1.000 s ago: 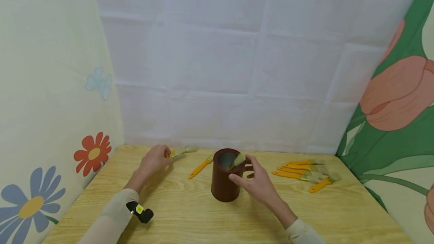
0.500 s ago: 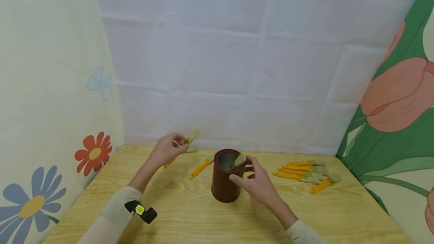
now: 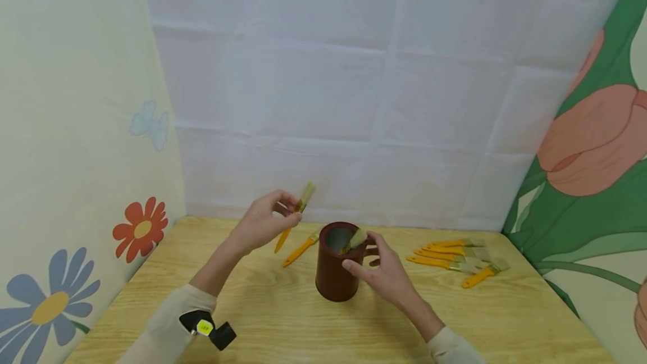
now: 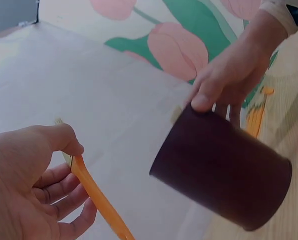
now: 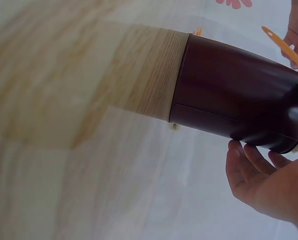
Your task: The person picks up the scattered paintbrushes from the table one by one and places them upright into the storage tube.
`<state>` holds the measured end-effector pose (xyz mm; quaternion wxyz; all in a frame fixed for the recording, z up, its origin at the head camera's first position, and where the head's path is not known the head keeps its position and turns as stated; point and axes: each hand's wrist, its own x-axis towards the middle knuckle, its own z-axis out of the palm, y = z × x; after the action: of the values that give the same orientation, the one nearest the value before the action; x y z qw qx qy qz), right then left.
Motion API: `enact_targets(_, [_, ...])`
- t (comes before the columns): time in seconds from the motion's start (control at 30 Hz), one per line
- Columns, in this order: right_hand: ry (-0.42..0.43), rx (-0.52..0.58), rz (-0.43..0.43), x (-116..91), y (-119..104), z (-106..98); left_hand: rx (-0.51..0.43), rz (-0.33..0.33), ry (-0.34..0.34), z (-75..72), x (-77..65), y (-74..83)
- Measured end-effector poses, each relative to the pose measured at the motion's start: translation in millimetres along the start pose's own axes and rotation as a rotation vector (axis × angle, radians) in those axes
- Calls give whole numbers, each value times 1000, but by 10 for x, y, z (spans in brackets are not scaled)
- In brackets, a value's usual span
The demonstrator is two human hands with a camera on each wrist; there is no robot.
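My left hand pinches a paintbrush between thumb and fingers near its ferrule. The brush has an orange handle pointing down and pale bristles up, and it is raised over the table, left of a dark brown cylindrical container. The container stands upright on the table with a grey inside. Its upper right side is in the grip of my right hand, thumb in front and fingers round the back. Another paintbrush leans in the container, bristles up at the right rim; its handle is mostly hidden inside.
One orange-handled paintbrush lies just left of the container. Several more paintbrushes lie in a loose group at the right on the wood-grain table. A white cloth backdrop hangs along the table's back edge.
My left hand has lifted the paintbrush off the table at the back left and carried it right, toward the container, with the brush tilting more upright. My right hand and the container have stayed put.
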<state>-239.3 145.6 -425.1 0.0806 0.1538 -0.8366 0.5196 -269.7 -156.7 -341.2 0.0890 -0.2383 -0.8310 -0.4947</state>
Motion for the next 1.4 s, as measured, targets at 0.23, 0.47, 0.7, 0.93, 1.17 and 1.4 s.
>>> enact_targets(0.23, [5,-6,-2,-7,14,1,-103,76,4,74,-51,202])
enact_targets(0.47, [5,3,-15,-7,7,9,-324,126,57,107,-69,278])
enact_targets(0.7, [7,-15,5,-21,-19,13,-552,141,55,192,-78,288])
enact_targets(0.93, [6,-16,7,-8,-16,16,-433,115,16,349,-67,198])
enact_targets(1.17, [11,-7,-11,-4,-4,4,-299,117,-7,548,-98,131])
enact_targets(1.4, [5,-6,-5,-1,-1,-1,-156,143,20,686,-90,43])
